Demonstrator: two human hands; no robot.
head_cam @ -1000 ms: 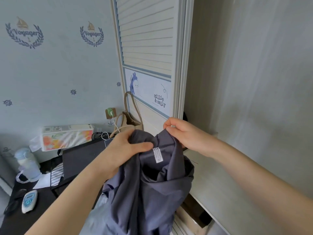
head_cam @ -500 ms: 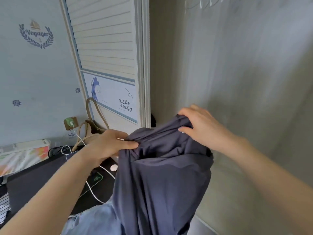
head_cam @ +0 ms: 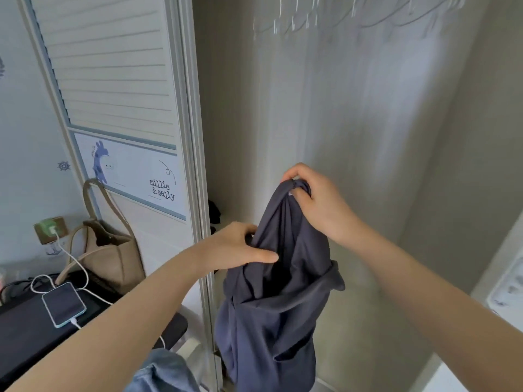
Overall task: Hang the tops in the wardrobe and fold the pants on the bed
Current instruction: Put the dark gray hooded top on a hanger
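A dark grey top (head_cam: 271, 301) hangs bunched in front of the open wardrobe (head_cam: 382, 142). My right hand (head_cam: 314, 199) grips its upper edge, lifted high. My left hand (head_cam: 240, 247) holds the fabric lower down at the left, thumb pressed across the cloth. Several white hangers (head_cam: 348, 15) hang in a row at the top of the wardrobe, above the hands. A piece of blue denim (head_cam: 164, 372) shows at the bottom edge, under my left forearm.
The louvred wardrobe door (head_cam: 119, 89) stands to the left. A beige tote bag (head_cam: 110, 250) leans against it beside a dark desk (head_cam: 25, 338) with a phone (head_cam: 64, 304) on a white charging cable. A small dark item (head_cam: 214, 212) lies inside the wardrobe's left corner.
My view has swung right and up into the wardrobe, bringing the hangers into sight. My right hand has raised the top's upper edge, while the left hand stays lower on the fabric.
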